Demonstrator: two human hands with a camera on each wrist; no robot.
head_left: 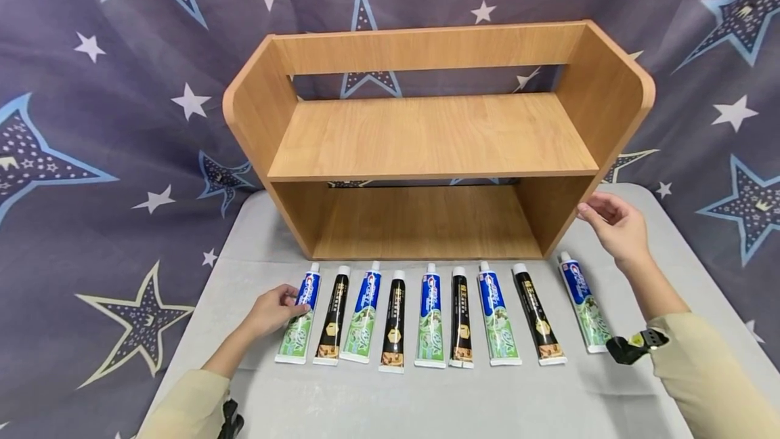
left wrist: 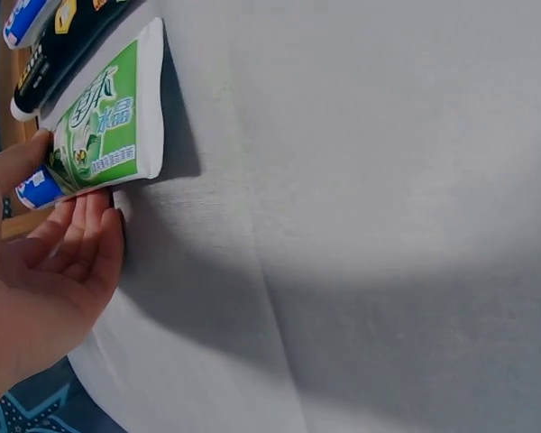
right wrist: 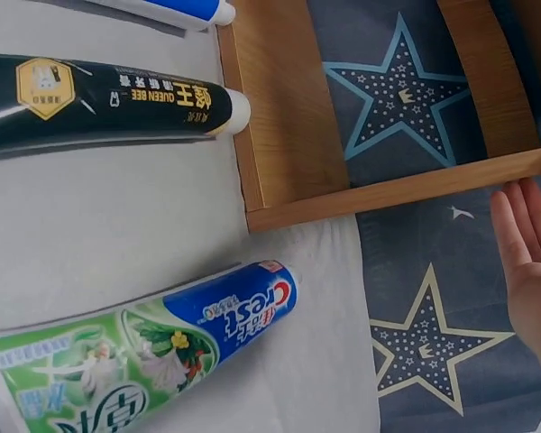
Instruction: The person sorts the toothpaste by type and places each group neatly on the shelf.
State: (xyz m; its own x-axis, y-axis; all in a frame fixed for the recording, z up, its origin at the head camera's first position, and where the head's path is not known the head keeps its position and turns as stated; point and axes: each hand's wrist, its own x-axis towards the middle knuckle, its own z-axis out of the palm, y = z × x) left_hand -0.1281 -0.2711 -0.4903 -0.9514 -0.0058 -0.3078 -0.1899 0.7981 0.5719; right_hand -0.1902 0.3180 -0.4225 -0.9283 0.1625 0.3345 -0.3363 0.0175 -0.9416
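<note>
At the left end of a row of toothpaste tubes, my left hand (head_left: 273, 308) grips a blue-and-green Crest tube (head_left: 298, 329). In the left wrist view its thumb lies over that tube and the other fingers sit along the near edge. A black toothpaste tube (head_left: 332, 317) lies right beside it. My right hand (head_left: 618, 227) is at the right side panel of a wooden two-tier shelf (head_left: 426, 137), its fingers fairly straight against the panel's outer face in the right wrist view. Below that hand lies the rightmost Crest tube (head_left: 585, 307), apart from it.
Several more tubes, alternating black and blue-green, lie in a row in front of the shelf, caps toward it. All rest on a table with a pale grey cloth (head_left: 317, 402). A dark star-patterned curtain (head_left: 152, 222) hangs behind and at both sides.
</note>
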